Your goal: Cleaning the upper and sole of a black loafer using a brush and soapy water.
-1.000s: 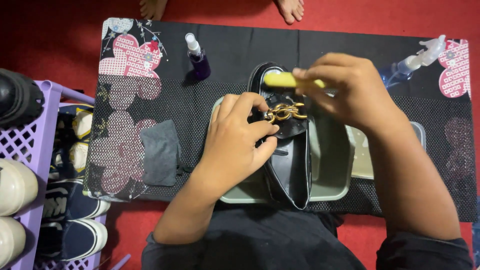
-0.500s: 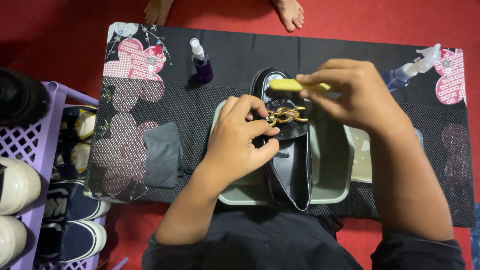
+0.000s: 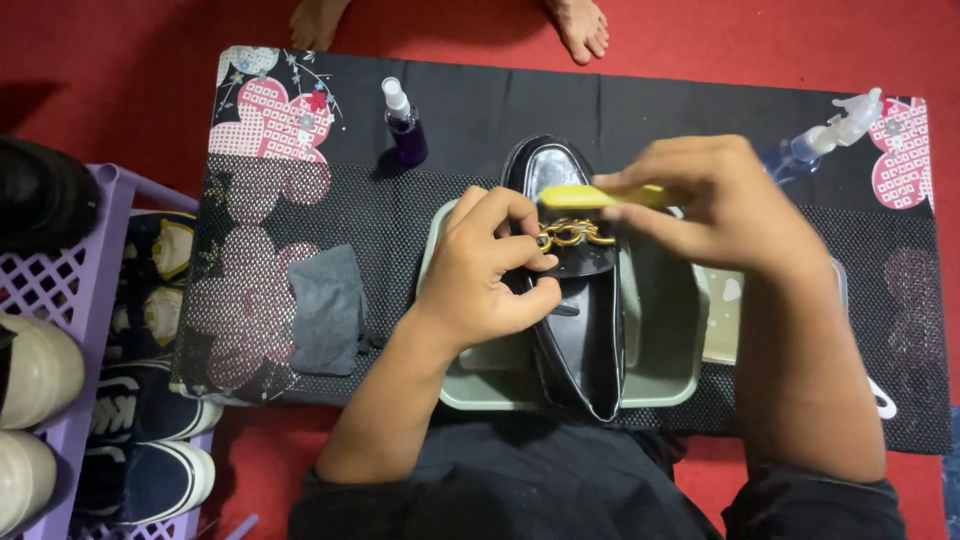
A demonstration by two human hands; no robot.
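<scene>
Left hand (image 3: 490,270) grips one black loafer (image 3: 575,310); right hand (image 3: 715,205) holds one yellow brush (image 3: 580,197).

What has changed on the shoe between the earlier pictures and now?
Very little. The right hand shifted the yellow brush slightly over the black shoe near the gold chain. The left hand keeps holding the shoe over the grey tray.

A red carpeted floor (image 3: 120,90) fills the room. On it lies a black mat (image 3: 660,100) printed with pink and white flowers. At the left stands a purple plastic basket (image 3: 70,300) holding shoes. Two bare feet (image 3: 585,22) of another person rest at the mat's far edge.
</scene>
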